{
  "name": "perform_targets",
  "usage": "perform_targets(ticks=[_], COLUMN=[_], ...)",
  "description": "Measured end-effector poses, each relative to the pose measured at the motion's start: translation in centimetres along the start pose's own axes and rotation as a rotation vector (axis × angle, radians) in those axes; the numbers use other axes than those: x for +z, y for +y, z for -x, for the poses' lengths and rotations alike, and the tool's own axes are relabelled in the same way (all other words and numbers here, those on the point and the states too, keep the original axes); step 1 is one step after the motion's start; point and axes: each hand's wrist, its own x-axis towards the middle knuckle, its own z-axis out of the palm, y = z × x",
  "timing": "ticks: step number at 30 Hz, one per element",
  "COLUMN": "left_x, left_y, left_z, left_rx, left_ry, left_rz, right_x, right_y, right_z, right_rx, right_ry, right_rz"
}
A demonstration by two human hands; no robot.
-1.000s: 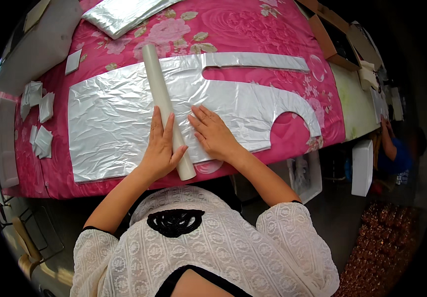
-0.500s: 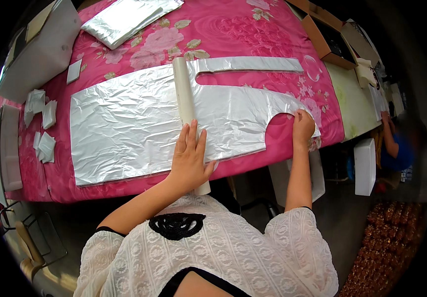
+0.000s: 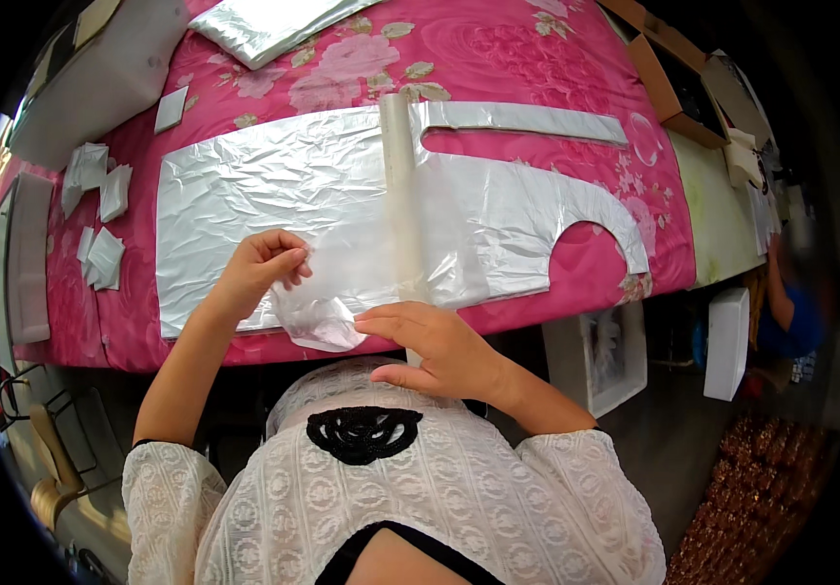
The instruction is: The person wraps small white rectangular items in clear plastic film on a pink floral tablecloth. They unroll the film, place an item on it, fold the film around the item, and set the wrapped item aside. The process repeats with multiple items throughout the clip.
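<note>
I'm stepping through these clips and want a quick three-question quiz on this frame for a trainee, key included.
1. True or false: the pale roll lies across the silver sheet.
2. Which hand has its fingertips pinched together at the clear film?
3. Where do the small white pieces lie?
A) on the silver sheet
B) on the pink flowered cloth, left of the silver sheet
C) inside a cardboard box

Key: 1. True. 2. The left hand. 3. B.
</note>
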Motion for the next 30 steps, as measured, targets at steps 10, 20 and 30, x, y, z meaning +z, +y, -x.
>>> perform_targets(ticks=[10, 20, 30], left_x=[-19.1, 7.4, 10.6], left_y=[0.1, -1.8, -5.1], left_z=[5.2, -5.0, -6.2], left_rx=[0.046, 0.707, 0.537], left_ry=[0.630, 0.227, 0.202], left_rz=[-0.579, -1.010, -1.350], right_x=[-0.2, 0.7, -3.8], right_y=[1.7, 2.4, 5.8], right_z=[4.0, 5.0, 0.5], right_rx=[0.740, 0.959, 0.883], right_ry=[-0.079, -0.051, -0.046], right_rz=[0.396, 0.077, -0.035])
